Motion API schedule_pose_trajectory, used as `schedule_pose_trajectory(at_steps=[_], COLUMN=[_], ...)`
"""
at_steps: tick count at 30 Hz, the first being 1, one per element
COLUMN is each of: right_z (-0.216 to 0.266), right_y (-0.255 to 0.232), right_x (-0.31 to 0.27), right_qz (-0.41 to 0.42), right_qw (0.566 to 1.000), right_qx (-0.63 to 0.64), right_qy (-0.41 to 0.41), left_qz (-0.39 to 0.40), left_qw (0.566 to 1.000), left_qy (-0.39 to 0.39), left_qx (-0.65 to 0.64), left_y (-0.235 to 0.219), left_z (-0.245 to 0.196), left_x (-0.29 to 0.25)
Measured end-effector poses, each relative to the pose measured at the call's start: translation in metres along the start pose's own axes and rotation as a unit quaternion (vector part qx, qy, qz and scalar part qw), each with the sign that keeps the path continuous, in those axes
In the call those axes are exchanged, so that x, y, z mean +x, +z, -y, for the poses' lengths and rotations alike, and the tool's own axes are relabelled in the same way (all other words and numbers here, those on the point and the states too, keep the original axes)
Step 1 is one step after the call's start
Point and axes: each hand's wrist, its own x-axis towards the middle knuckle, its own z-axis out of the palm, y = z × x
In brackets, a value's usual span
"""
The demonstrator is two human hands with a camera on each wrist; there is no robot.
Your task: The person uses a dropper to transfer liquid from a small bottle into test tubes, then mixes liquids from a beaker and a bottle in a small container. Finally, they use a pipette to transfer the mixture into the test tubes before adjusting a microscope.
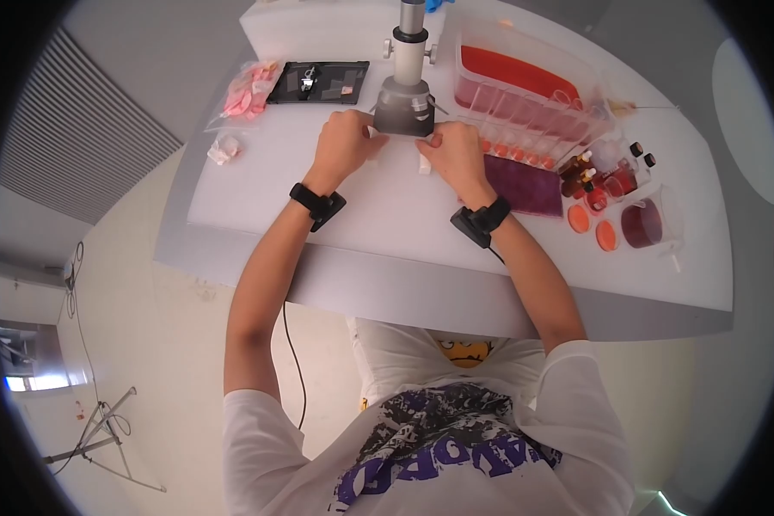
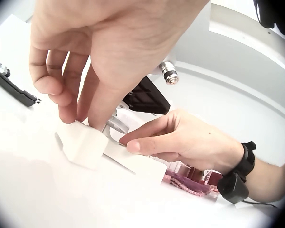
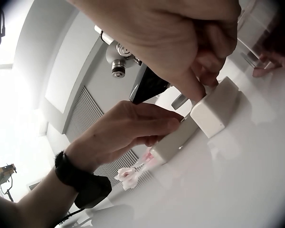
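Note:
A microscope (image 1: 404, 107) with a dark grey body stands at the table's back middle, its white base legs toward the person. The left hand (image 1: 346, 148) is at its left side, the right hand (image 1: 461, 156) at its right. In the left wrist view, the left hand's fingers reach down behind a white base leg (image 2: 85, 145), while the right thumb and fingers pinch the other leg. The right wrist view has the right hand (image 3: 175, 47) gripping behind one leg (image 3: 214, 107) and the left hand (image 3: 118, 130) pinching the other. The fingertips are partly hidden.
Left of the microscope lie a black tray (image 1: 318, 82), a bag of pink pieces (image 1: 249, 90) and a crumpled white wrapper (image 1: 224, 150). To its right are a tub of red liquid (image 1: 520, 73), a tube rack, a purple mat (image 1: 529, 187), bottles, orange dishes and a beaker (image 1: 642, 222).

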Motion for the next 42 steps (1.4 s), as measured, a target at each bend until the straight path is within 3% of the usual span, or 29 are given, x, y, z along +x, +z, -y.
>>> schedule_pose_trajectory(at_steps=[2, 6, 10, 13, 15, 16, 17, 21, 23, 31, 37, 42], right_z=[0.001, -0.006, -0.007, -0.007, -0.001, 0.005, 0.010, 0.033, 0.039, 0.052, 0.050, 0.033], right_y=[0.000, 0.006, -0.005, -0.032, -0.051, -0.061, -0.069, -0.072, -0.063, -0.054, -0.049, -0.039], right_x=[0.002, 0.004, 0.001, -0.009, -0.011, -0.010, -0.010, -0.003, 0.000, 0.006, 0.007, 0.015], right_qz=[-0.002, -0.014, -0.008, -0.001, -0.002, 0.022, 0.047, -0.009, -0.024, -0.057, -0.050, -0.064], right_qw=[0.999, 1.000, 0.999, 0.996, 0.993, 0.996, 0.991, 0.990, 0.991, 0.992, 0.990, 0.991], right_qx=[0.017, 0.016, 0.044, 0.040, 0.023, 0.075, 0.127, 0.138, 0.132, 0.100, 0.128, 0.090], right_qy=[0.034, 0.022, -0.022, -0.079, -0.115, -0.053, 0.010, -0.026, -0.028, -0.057, -0.041, -0.078], left_qz=[-0.002, 0.006, -0.052, -0.067, -0.047, 0.043, 0.041, 0.030, 0.106, 0.096, 0.093, 0.094], left_qw=[1.000, 1.000, 0.997, 0.995, 0.968, 0.959, 0.959, 0.952, 0.933, 0.940, 0.942, 0.939], left_qy=[0.000, -0.010, 0.040, 0.007, 0.092, 0.085, 0.086, 0.124, 0.112, 0.121, 0.119, 0.123], left_qx=[-0.001, 0.001, -0.027, -0.072, -0.229, -0.267, -0.267, -0.277, -0.325, -0.304, -0.300, -0.307], left_y=[0.002, 0.003, -0.002, -0.020, -0.031, -0.038, -0.035, -0.015, -0.016, -0.020, -0.021, -0.017], left_z=[0.002, 0.003, 0.016, 0.027, 0.024, 0.023, 0.020, 0.006, 0.001, -0.003, -0.002, 0.001], left_x=[0.002, 0.004, 0.000, -0.002, -0.002, 0.000, 0.002, 0.019, 0.021, 0.021, 0.021, 0.022])
